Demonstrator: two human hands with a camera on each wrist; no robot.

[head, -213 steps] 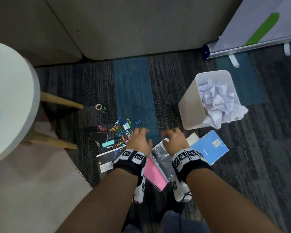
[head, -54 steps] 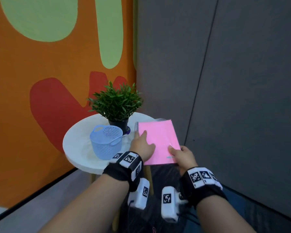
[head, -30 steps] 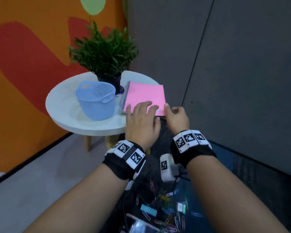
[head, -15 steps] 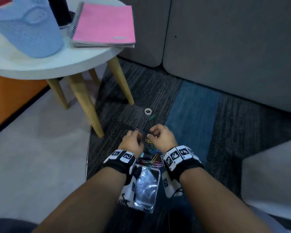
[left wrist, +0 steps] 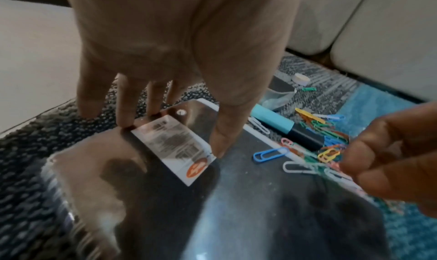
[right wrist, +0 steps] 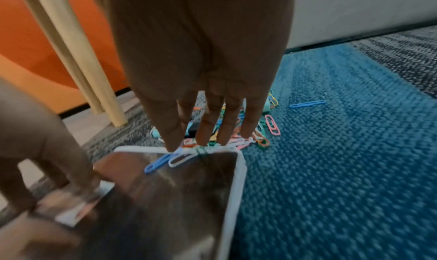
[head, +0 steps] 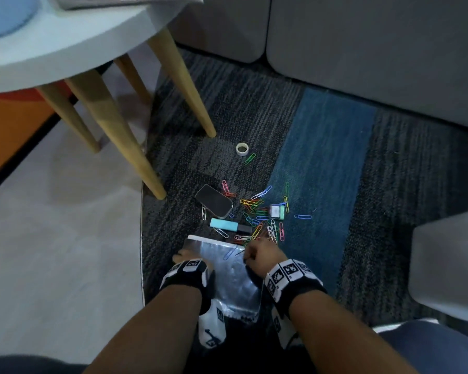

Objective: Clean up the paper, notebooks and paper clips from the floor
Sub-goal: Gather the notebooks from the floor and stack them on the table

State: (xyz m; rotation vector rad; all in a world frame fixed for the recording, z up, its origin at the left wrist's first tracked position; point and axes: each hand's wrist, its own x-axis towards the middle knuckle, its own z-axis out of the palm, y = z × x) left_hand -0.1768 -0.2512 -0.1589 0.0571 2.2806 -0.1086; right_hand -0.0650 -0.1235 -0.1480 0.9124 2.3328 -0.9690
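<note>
Several coloured paper clips lie scattered on the dark and blue carpet. A clear plastic bag with a white label lies flat just in front of me. My left hand presses its straight fingers on the bag's left corner by the label. My right hand has bent fingers closed round a small bunch of clips at the bag's far edge. A blue clip and a white clip lie on the bag.
A phone, a teal highlighter, a small teal box and a tape roll lie among the clips. The white round table stands left on wooden legs. Grey upholstery runs behind, with a grey block at right.
The pink notebook was laid on the table and released. I then bent down to the floor; both hands came back from the clip pile to the clear bag.
</note>
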